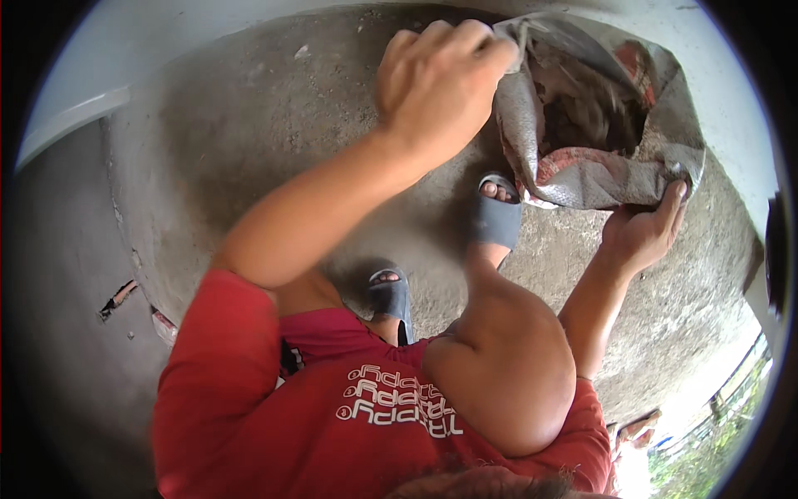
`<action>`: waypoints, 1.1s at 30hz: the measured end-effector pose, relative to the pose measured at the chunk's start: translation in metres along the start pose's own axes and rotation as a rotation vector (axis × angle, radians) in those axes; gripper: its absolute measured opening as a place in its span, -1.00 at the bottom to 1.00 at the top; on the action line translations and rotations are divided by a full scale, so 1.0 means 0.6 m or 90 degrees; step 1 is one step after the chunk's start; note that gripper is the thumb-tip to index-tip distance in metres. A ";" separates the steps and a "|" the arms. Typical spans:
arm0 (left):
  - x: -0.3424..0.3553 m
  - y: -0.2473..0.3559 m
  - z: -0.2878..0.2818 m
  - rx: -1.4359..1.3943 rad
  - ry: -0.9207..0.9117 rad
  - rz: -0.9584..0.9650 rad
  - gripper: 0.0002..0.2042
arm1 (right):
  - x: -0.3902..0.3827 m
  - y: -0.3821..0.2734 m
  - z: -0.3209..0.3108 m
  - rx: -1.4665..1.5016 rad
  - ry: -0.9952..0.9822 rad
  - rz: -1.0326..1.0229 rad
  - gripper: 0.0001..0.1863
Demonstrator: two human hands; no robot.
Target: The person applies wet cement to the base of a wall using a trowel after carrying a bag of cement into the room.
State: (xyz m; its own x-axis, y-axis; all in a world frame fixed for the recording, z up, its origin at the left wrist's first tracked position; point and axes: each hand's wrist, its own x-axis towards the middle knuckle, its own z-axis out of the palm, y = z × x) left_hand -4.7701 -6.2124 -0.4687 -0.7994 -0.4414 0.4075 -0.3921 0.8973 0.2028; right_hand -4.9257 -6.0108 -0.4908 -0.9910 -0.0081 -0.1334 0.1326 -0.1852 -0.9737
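A woven plastic sack (582,187), greyish with faded red patches, stands in front of me at the far right with its mouth gaping. Its rim is rolled outward, and dark brown, crumpled-looking contents (594,116) show inside; what they are I cannot make out. My left hand (440,79) is closed on the sack's far left rim, pulling a fold of it upward. On the near right corner, my right hand (644,233) pinches the rolled edge between thumb and fingers.
Rough, dusty concrete floor (274,141) lies around my grey sandals (496,218). A pale wall (731,108) runs close behind the sack, curving around to the left. At left, a smoother slab (66,249) has a broken hole in it. Greenery (706,457) shows at lower right.
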 end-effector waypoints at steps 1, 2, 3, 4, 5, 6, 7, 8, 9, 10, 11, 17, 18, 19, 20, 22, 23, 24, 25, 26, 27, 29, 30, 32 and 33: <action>-0.010 -0.013 0.004 -0.080 -0.002 -0.081 -0.81 | 0.001 0.000 0.001 -0.013 0.021 -0.004 -0.61; -0.029 -0.038 0.020 -0.171 -0.009 -0.162 -0.70 | 0.002 0.000 0.001 -0.014 0.037 0.003 -0.59; -0.056 -0.063 0.037 -0.264 -0.021 -0.248 -0.59 | 0.004 0.007 -0.001 -0.025 0.040 -0.013 -0.59; -0.083 -0.092 0.050 -0.262 -0.073 -0.323 -0.60 | 0.006 0.016 -0.004 -0.035 0.043 -0.029 -0.58; -0.111 -0.120 0.064 -0.259 -0.122 -0.398 -0.61 | 0.012 0.021 -0.009 -0.045 0.043 -0.048 -0.58; -0.148 -0.152 0.081 -0.197 -0.196 -0.418 -0.60 | 0.020 0.022 -0.011 -0.123 0.080 -0.075 -0.59; -0.184 -0.176 0.103 -0.129 -0.268 -0.436 -0.59 | 0.027 0.019 -0.010 -0.117 0.088 -0.082 -0.59; -0.209 -0.183 0.125 -0.156 -0.350 -0.441 -0.59 | 0.034 0.013 -0.007 -0.114 0.096 -0.087 -0.60; -0.221 -0.181 0.141 -0.189 -0.431 -0.443 -0.60 | 0.040 0.001 -0.005 -0.113 0.105 -0.096 -0.60; -0.230 -0.172 0.166 -0.215 -0.470 -0.411 -0.59 | 0.046 -0.007 -0.005 -0.113 0.114 -0.107 -0.61; -0.224 -0.158 0.190 -0.236 -0.504 -0.377 -0.59 | 0.056 -0.006 -0.007 -0.042 0.090 -0.106 -0.61; -0.125 -0.168 0.277 -0.612 -0.555 -0.684 -0.60 | 0.058 -0.001 -0.014 -0.043 0.067 -0.100 -0.61; -0.143 -0.200 0.278 -0.626 -0.505 -0.711 -0.59 | 0.053 0.012 -0.012 -0.027 0.057 -0.078 -0.61; -0.159 -0.214 0.284 -0.662 -0.462 -0.725 -0.58 | 0.050 0.009 -0.010 -0.026 0.052 -0.076 -0.60; -0.176 -0.223 0.282 -0.672 -0.466 -0.751 -0.57 | 0.048 0.005 -0.011 -0.053 0.068 -0.083 -0.60; -0.181 -0.230 0.275 -0.698 -0.474 -0.787 -0.55 | 0.047 -0.021 -0.012 -0.103 0.108 -0.109 -0.59; -0.189 -0.229 0.263 -0.675 -0.467 -0.778 -0.55 | 0.045 -0.001 -0.011 -0.077 0.095 -0.093 -0.59; -0.186 -0.205 0.254 -0.674 -0.471 -0.757 -0.55 | 0.041 -0.005 -0.011 -0.063 0.090 -0.096 -0.60; -0.179 -0.180 0.248 -0.673 -0.475 -0.736 -0.55 | 0.037 -0.008 -0.013 -0.049 0.086 -0.099 -0.60; -0.151 -0.156 0.240 -0.668 -0.496 -0.696 -0.56 | 0.037 -0.004 -0.018 -0.084 0.090 -0.111 -0.60; -0.133 -0.148 0.249 -0.657 -0.507 -0.696 -0.57 | 0.035 -0.005 -0.010 -0.071 0.088 -0.104 -0.59; -0.101 -0.151 0.272 -0.641 -0.536 -0.694 -0.57 | 0.026 -0.007 0.004 -0.053 0.088 -0.093 -0.59; -0.103 -0.158 0.278 -0.695 -0.476 -0.702 -0.58 | 0.024 -0.009 0.006 -0.044 0.090 -0.084 -0.58; -0.133 -0.199 0.286 -0.684 -0.429 -0.748 -0.58 | 0.027 -0.008 0.000 -0.055 0.052 -0.092 -0.56; -0.157 -0.217 0.285 -0.677 -0.413 -0.771 -0.58 | 0.027 -0.008 -0.007 -0.065 0.037 -0.093 -0.55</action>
State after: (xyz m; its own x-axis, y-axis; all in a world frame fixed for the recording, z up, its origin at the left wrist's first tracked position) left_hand -4.7217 -6.2871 -0.6860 -0.4454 -0.4956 -0.7456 -0.6243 -0.4250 0.6555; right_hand -4.9425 -6.0057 -0.4895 -0.9976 0.0691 0.0034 -0.0090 -0.0803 -0.9967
